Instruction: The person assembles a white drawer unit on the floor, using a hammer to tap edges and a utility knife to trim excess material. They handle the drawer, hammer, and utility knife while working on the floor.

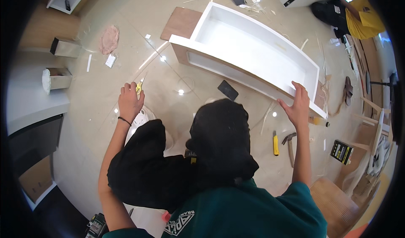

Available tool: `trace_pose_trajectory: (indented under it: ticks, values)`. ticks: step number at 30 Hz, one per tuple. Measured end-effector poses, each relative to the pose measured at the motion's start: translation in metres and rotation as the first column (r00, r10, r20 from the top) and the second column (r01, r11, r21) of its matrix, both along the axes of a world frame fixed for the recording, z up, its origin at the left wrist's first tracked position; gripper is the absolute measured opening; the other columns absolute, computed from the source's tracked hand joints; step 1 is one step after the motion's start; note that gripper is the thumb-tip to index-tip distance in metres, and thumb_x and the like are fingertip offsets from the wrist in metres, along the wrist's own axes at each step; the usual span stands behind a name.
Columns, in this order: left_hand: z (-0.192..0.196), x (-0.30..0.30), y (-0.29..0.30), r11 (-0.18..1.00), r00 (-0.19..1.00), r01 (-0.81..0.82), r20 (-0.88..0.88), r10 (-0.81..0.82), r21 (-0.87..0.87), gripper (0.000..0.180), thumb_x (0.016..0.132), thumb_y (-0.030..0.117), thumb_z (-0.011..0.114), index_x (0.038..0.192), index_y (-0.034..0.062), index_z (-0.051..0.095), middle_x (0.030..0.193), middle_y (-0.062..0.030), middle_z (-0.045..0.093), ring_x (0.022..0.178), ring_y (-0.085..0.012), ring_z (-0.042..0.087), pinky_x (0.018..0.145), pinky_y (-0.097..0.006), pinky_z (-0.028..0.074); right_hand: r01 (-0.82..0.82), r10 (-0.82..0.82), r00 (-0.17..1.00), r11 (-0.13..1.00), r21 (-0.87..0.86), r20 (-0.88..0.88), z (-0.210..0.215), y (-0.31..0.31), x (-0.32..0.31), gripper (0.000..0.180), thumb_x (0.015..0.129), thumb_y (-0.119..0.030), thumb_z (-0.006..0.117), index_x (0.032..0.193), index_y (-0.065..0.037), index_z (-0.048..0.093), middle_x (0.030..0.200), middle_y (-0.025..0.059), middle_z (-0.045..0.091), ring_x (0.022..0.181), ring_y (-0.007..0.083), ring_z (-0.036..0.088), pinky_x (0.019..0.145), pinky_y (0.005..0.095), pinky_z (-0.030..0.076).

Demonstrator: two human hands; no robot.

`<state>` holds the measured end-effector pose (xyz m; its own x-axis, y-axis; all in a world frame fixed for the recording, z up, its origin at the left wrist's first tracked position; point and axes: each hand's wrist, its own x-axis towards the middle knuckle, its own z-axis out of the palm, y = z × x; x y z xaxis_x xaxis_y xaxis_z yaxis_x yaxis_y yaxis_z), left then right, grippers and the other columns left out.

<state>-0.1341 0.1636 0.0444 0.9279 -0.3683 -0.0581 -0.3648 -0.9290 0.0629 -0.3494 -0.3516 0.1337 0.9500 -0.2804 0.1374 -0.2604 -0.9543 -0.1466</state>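
Note:
My left hand (130,102) reaches down at the left, its thumb and fingers closed around the yellow handles of a pair of scissors (139,87). The scissors' blades point away from me, just above the tiled floor. My right hand (298,104) is at the near right end of a long white drawer-like box (249,33), thumb and fingers spread over its near board. Whether the palm presses on the edge is hidden. The box lies open side up, with a bare brown outer face along its near side.
Near my right forearm lie a yellow utility knife (275,143) and a claw hammer (290,148). A dark flat pad (228,90) and pink cloth (109,40) lie on the floor. Another person in yellow (363,16) is at the far right. Cabinets (38,84) line the left.

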Motion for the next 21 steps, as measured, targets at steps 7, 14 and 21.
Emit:
trace_pose_trajectory:
  ticks: [7,14,21]
  values:
    - [-0.020,-0.015,-0.001,0.996,0.995,-0.040,-0.094,0.032,-0.083,0.028,0.089,0.028,0.064,0.103,0.0047,0.057,0.101,-0.0166,0.058,0.094,-0.0367,0.059,0.077,-0.048,0.051,0.186,-0.190,0.982,0.942,0.278,-0.011,-0.103,0.064,-0.113,0.039,0.086,-0.013,0.068,0.119,0.000,0.053,0.118,0.0206,0.059,0.112,0.0400,0.056,0.097,0.0475,0.045]
    - [-0.090,-0.149,0.048,0.920,0.808,-0.391,-0.488,0.331,-0.023,0.032,0.091,0.031,0.062,0.109,0.0051,0.058,0.106,-0.0166,0.060,0.097,-0.0366,0.061,0.079,-0.050,0.051,0.659,0.067,0.583,0.543,0.520,-0.809,-0.218,0.182,-0.180,0.039,0.091,-0.022,0.064,0.121,0.001,0.055,0.119,0.0220,0.059,0.113,0.0410,0.058,0.096,0.0462,0.047]
    - [-0.137,-0.196,-0.021,0.825,0.636,-0.564,-0.622,0.458,0.031,0.029,0.092,0.029,0.062,0.108,0.0050,0.058,0.104,-0.0172,0.061,0.096,-0.0373,0.061,0.079,-0.050,0.051,0.663,0.135,0.517,0.562,0.495,-0.845,-0.264,0.207,-0.064,0.040,0.092,-0.025,0.062,0.122,0.000,0.056,0.121,0.0222,0.060,0.113,0.0402,0.059,0.097,0.0452,0.047]
